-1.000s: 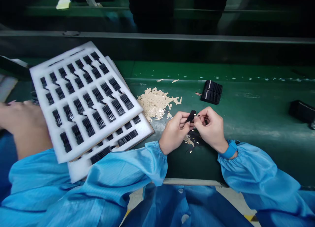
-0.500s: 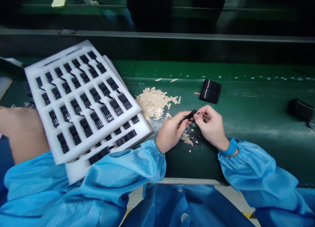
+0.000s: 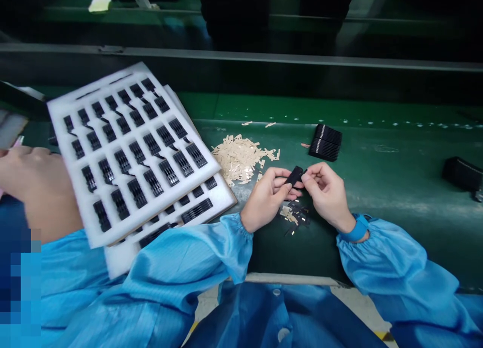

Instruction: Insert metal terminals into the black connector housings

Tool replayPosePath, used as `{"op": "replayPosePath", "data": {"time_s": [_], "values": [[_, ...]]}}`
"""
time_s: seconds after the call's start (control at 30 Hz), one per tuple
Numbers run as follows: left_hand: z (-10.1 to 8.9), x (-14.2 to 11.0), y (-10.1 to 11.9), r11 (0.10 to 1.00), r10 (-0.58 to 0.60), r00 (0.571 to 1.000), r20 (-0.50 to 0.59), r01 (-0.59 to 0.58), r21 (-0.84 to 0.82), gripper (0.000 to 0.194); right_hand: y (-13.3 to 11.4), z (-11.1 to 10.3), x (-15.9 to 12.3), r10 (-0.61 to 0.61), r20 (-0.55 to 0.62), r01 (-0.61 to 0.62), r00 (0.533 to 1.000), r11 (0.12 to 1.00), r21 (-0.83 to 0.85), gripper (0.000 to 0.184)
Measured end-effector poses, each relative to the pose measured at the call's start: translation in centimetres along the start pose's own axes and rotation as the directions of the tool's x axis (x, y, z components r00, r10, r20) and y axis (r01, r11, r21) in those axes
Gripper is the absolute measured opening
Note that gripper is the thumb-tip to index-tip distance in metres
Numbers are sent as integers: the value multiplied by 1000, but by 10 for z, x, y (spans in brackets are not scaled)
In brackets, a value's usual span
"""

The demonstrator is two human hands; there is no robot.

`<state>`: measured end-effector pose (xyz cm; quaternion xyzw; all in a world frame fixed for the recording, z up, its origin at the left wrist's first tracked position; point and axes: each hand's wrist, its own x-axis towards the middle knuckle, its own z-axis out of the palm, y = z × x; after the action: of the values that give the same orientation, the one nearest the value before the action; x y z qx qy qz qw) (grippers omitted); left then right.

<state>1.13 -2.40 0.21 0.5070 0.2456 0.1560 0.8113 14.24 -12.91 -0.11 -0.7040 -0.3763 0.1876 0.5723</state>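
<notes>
A black strip [image 3: 295, 176] is held between both hands, above the green bench [image 3: 381, 187]. The left hand [image 3: 266, 199] is closed around one end of the strip, with its fingers curled over the top. The right hand [image 3: 328, 197] is closed on the other end, which is pinched by its fingertips [image 3: 305, 178]. The two hands are nearly touching.

A small scatter of black bits and beige scraps [image 3: 292, 216] lies on the bench just below the hands. A loose pile of beige strips [image 3: 241, 159] is spread beyond the left hand, and a black stack [image 3: 325, 142] lies on the bench beyond the right hand. A black block [image 3: 462, 173] is placed well apart, near the right edge of the view.

To the left of the hands, two white foam trays overlap, the upper tray [image 3: 64, 121] lying askew on the lower tray [image 3: 222, 199]. Rows of black strips are seated in their slots. Blue sleeves [image 3: 188, 262] are gathered at both wrists, and a blue band [image 3: 357, 228] is worn on the right wrist. At the far left, another person's hand [image 3: 37, 187] is partly hidden behind the upper tray; whether that tray is being held cannot be told.
</notes>
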Motion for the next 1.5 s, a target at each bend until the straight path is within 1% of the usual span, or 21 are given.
{"op": "replayPosePath", "data": {"time_s": [0.13,0.3,0.4,0.47,0.5,0.57,0.67,0.73,0.8,0.87,0.97,1.03,1.1,1.17,1.23,1.33,1.4,1.5], "values": [[0,-1,-3,1000,3,1000,29,-3,-2,21,1,3,0,45,28,-47,999,997,56,15],[0,-2,-3,998,53,997,51,-54,15,22,0,-1,4,76,31,-79,997,991,105,19],[0,-4,-2,999,49,996,78,-48,-17,25,-2,-7,6,92,134,-112,987,983,147,20],[0,-5,-1,998,27,994,109,-20,-66,29,-3,-12,7,97,217,-135,971,976,168,21],[0,-5,0,996,11,992,122,0,-94,31,-3,-14,7,97,232,-140,968,974,177,21],[-1,-4,0,987,-33,989,142,54,-150,32,-2,-16,6,96,227,-139,969,973,183,21],[-2,-3,2,962,-130,979,158,163,-218,29,1,-17,6,90,225,-139,970,967,213,20],[-3,-3,4,940,-186,965,187,230,-253,26,4,-17,5,70,262,-146,963,948,283,19],[-4,-3,7,923,-214,950,228,273,-272,26,5,-15,3,39,290,-145,956,924,354,19],[-5,-5,10,914,-226,934,275,301,-271,28,4,-13,1,22,274,-128,962,918,374,21],[-5,-7,12,910,-238,915,326,328,-254,29,2,-9,-1,34,238,-117,971,931,347,19],[-6,-7,14,905,-246,907,342,341,-254,26,1,-7,-2,34,260,-123,965,934,337,17],[-6,-7,15,904,-251,912,324,340,-258,24,-1,-7,-1,24,288,-118,957,941,316,16],[-7,-7,16,911,-249,929,273,321,-261,21,-2,-8,2,20,272,-98,962,957,275,17],[-7,-6,17,921,-243,943,229,298,-251,20,-4,-10,4,18,196,-65,980,970,235,18],[-8,-5,16,936,-233,951,201,275,-218,22,-6,-11,6,3,68,-16,998,980,199,17],[-8,-5,15,944,-227,954,195,265,-196,25,-7,-11,6,-16,30,10,999,982,189,15],[-8,-4,13,950,-223,956,191,257,-180,27,-5,-10,5,-44,22,40,999,983,182,12]]}}
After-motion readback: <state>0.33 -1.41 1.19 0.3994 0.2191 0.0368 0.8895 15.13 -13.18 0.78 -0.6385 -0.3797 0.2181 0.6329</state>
